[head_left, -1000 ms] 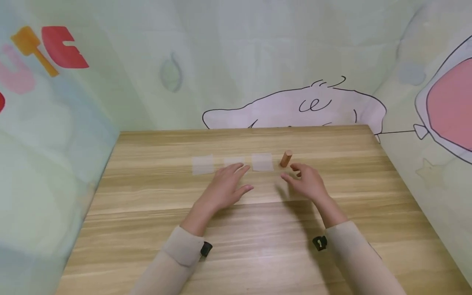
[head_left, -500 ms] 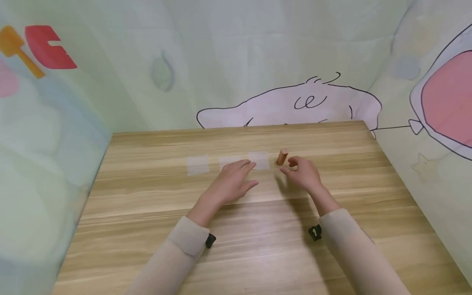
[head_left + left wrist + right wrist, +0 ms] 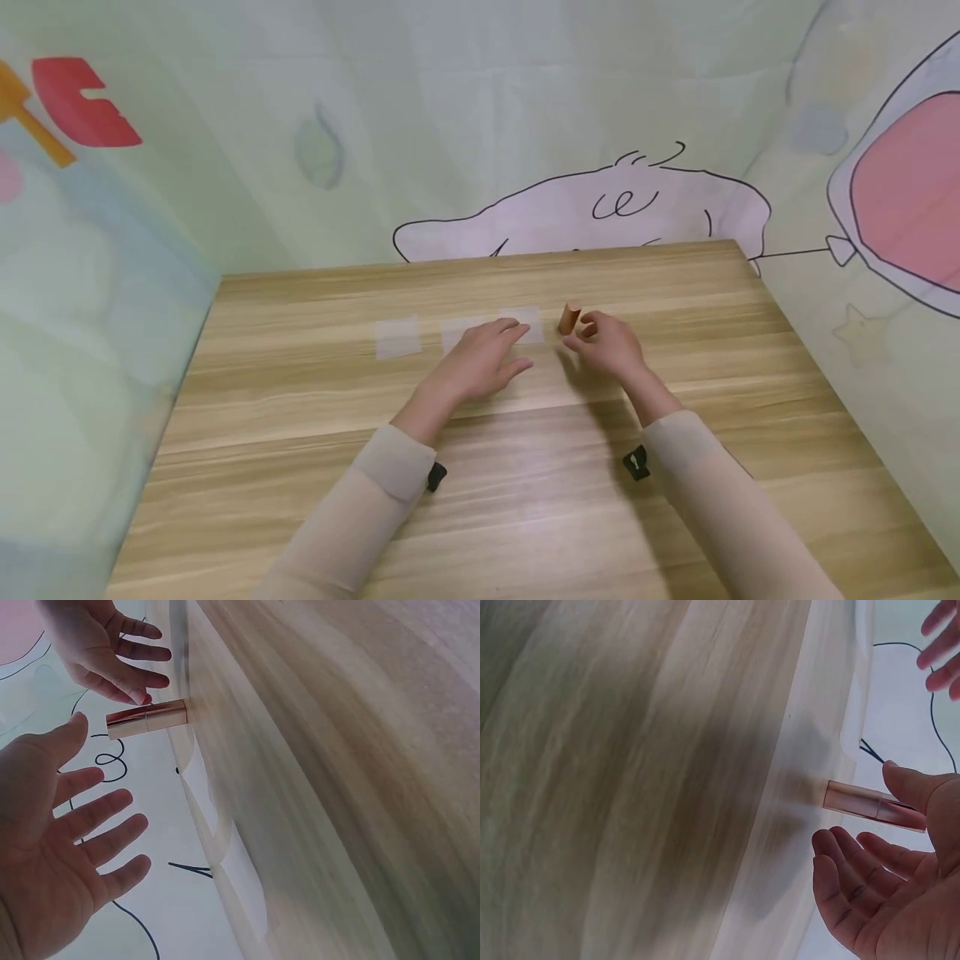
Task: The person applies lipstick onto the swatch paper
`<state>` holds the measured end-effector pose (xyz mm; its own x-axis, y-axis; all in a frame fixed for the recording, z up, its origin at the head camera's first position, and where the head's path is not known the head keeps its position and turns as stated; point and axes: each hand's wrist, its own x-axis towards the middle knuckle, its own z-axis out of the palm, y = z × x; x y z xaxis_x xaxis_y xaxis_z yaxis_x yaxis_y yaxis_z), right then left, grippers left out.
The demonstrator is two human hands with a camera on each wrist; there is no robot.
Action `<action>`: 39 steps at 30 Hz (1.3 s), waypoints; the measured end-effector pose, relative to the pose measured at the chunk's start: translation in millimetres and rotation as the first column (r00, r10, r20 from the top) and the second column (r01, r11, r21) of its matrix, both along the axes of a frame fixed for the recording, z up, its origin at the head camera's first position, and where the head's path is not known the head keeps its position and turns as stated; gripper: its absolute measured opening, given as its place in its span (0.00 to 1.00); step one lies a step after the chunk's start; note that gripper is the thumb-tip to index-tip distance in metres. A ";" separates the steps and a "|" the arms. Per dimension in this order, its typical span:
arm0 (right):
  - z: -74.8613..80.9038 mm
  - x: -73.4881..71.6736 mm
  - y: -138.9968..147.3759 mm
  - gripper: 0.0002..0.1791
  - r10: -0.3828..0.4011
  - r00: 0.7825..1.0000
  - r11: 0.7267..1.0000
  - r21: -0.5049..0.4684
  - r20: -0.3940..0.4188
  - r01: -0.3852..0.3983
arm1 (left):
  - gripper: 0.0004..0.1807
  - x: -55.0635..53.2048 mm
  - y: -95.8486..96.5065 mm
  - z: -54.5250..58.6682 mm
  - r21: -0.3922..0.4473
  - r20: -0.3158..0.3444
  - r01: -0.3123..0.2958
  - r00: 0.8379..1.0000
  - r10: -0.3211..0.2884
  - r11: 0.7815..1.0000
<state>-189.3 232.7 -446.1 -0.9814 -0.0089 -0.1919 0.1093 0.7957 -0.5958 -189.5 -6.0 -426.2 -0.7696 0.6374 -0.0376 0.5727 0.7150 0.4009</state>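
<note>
A shiny copper-coloured lipstick tube [image 3: 570, 317] stands upright toward the back of the table, with a seam round its middle in the left wrist view. My right hand [image 3: 611, 346] is just to its right, thumb and fingers parted and loosely bent. From the right wrist, the tube [image 3: 874, 805] shows between the thumb and the bent fingers, which do not close round it. My left hand [image 3: 483, 358] hovers over the middle and right white squares, fingers spread and holding nothing; its palm [image 3: 52, 877] faces the tube in the left wrist view.
Three thin whitish squares lie in a row left of the tube: the left square [image 3: 398, 337] in full view, the middle square [image 3: 453, 332] and right square [image 3: 528, 321] partly covered by my left hand. Behind the wooden table [image 3: 300, 417] rises a printed cloth backdrop [image 3: 450, 125].
My left hand has shifted right, from the middle square toward the right one. My right hand has come slightly nearer the lipstick tube, which stays standing. The head view has turned slightly.
</note>
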 end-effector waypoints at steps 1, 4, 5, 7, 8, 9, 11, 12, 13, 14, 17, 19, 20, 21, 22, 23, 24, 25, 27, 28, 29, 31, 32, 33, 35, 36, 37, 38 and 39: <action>-0.5 -1.0 -0.1 0.31 0.002 1.000 1.000 0.001 -0.002 -0.002 | 0.33 -1.5 1.6 0.3 0.000 0.000 0.002 1.000 -0.002 1.000; -1.0 -3.7 -0.2 0.32 0.003 1.000 1.000 0.009 -0.011 -0.003 | 0.33 -5.9 6.7 0.9 0.008 -0.002 0.012 1.000 -0.012 1.000; -1.0 -4.4 -0.5 0.32 0.006 1.000 1.000 0.012 -0.015 -0.006 | 0.33 -7.4 8.5 1.1 0.013 -0.002 0.016 1.000 -0.016 1.000; -1.4 -5.9 -0.4 0.33 0.007 1.000 1.000 0.017 -0.019 -0.006 | 0.33 -9.9 11.7 2.3 0.021 0.008 0.023 1.000 -0.024 1.000; -1.5 -6.6 -0.4 0.33 0.007 1.000 1.000 0.020 -0.020 -0.006 | 0.33 -11.2 13.2 2.6 0.021 0.013 0.026 1.000 -0.026 0.999; -1.7 -7.2 -0.3 0.33 0.008 1.000 1.000 0.023 -0.019 -0.007 | 0.32 -12.5 14.6 2.9 0.021 0.017 0.028 0.999 -0.029 0.999; -1.8 -8.3 -0.1 0.34 0.007 1.000 1.000 0.025 -0.017 -0.006 | 0.32 -15.0 17.2 3.5 0.016 0.026 0.031 0.999 -0.031 0.999; -2.5 -9.5 0.4 0.34 0.006 1.000 1.000 0.027 -0.016 -0.006 | 0.32 -16.4 18.3 3.5 0.011 0.032 0.030 0.999 -0.030 0.999; -2.8 -10.2 0.6 0.34 0.007 1.000 1.000 0.028 -0.018 -0.007 | 0.32 -18.0 19.4 2.9 0.007 0.035 0.030 0.999 -0.030 1.000; -3.2 -10.9 0.9 0.34 0.007 1.000 1.000 0.027 -0.016 -0.007 | 0.32 -19.4 20.5 2.4 0.003 0.038 0.030 0.999 -0.030 1.000; -3.9 -13.1 1.2 0.33 0.007 1.000 1.000 0.019 -0.015 -0.007 | 0.32 -22.6 24.1 1.4 0.001 0.057 0.027 0.998 -0.027 1.000; -4.3 -14.2 1.4 0.31 0.004 1.000 1.000 0.013 -0.014 -0.004 | 0.32 -24.1 26.7 1.0 0.006 0.067 0.026 0.997 -0.026 1.000; -4.8 -14.7 1.4 0.31 0.004 1.000 1.000 0.012 -0.011 -0.004 | 0.32 -24.6 28.1 0.8 0.010 0.071 0.025 0.997 -0.025 1.000; -5.3 -15.1 1.4 0.30 0.005 1.000 1.000 0.010 -0.009 -0.005 | 0.32 -25.0 29.4 0.3 0.009 0.075 0.023 0.997 -0.023 1.000; -5.8 -15.6 1.5 0.30 0.006 1.000 1.000 0.010 -0.009 -0.006 | 0.33 -25.5 30.7 -0.3 0.009 0.077 0.021 0.997 -0.022 1.000; -6.6 -16.2 1.6 0.30 0.007 1.000 1.000 0.010 -0.008 -0.007 | 0.33 -26.1 31.8 -1.1 0.008 0.076 0.021 0.997 -0.022 1.000; -7.1 -16.6 1.8 0.30 0.009 1.000 1.000 0.010 -0.008 -0.009 | 0.33 -26.6 33.0 -1.6 0.008 0.077 0.021 0.997 -0.021 1.000; -7.6 -17.2 2.0 0.29 0.011 1.000 1.000 0.012 -0.009 -0.011 | 0.33 -27.2 34.0 -2.3 0.007 0.078 0.019 0.997 -0.020 1.000; -7.8 -18.5 2.3 0.29 0.014 1.000 1.000 0.020 -0.011 -0.014 | 0.33 -28.0 36.0 -3.4 0.006 0.078 0.019 0.997 -0.020 1.000; -7.8 -19.2 2.6 0.29 0.015 1.000 1.000 0.025 -0.014 -0.015 | 0.33 -28.4 37.0 -3.9 0.007 0.079 0.020 0.997 -0.020 1.000; -8.0 -19.8 2.8 0.29 0.018 1.000 0.999 0.032 -0.016 -0.017 | 0.33 -28.7 37.9 -4.5 0.009 0.082 0.019 0.996 -0.020 1.000; -8.6 -21.4 3.4 0.29 0.020 1.000 0.999 0.044 -0.019 -0.019 | 0.33 -29.5 39.6 -5.5 0.010 0.085 0.018 0.996 -0.019 1.000; -9.0 -22.2 3.7 0.29 0.022 1.000 0.999 0.050 -0.021 -0.021 | 0.33 -29.8 40.3 -5.9 0.008 0.088 0.017 0.996 -0.017 1.000; -9.6 -22.9 3.9 0.29 0.025 0.999 0.998 0.051 -0.023 -0.023 | 0.33 -30.2 41.0 -6.5 0.003 0.089 0.014 0.996 -0.015 1.000; -10.9 -24.2 4.2 0.29 0.028 0.999 0.998 0.052 -0.025 -0.027 | 0.33 -31.2 41.9 -7.1 -0.004 0.089 0.009 0.996 -0.008 1.000; -11.4 -24.8 4.4 0.28 0.029 0.999 0.998 0.051 -0.027 -0.028 | 0.33 -31.7 42.3 -7.2 -0.007 0.088 0.006 0.996 -0.005 1.000; -12.0 -25.2 4.5 0.28 0.035 0.999 0.998 0.051 -0.030 -0.033 | 0.33 -32.3 42.6 -7.3 -0.011 0.087 0.003 0.996 -0.002 1.000; -12.3 -25.5 4.5 0.27 0.037 0.999 0.998 0.051 -0.032 -0.036 | 0.33 -32.9 43.0 -7.3 -0.013 0.086 -0.001 0.996 0.002 1.000; -12.6 -25.8 4.7 0.27 0.040 0.999 0.998 0.051 -0.035 -0.038 | 0.32 -33.7 43.5 -7.3 -0.012 0.085 -0.003 0.996 0.005 1.000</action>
<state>-215.1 237.4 -458.7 -0.9868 -0.0383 -0.1576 0.0569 0.8281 -0.5576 -223.1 37.4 -433.5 -0.7658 0.6335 -0.1107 0.5340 0.7224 0.4393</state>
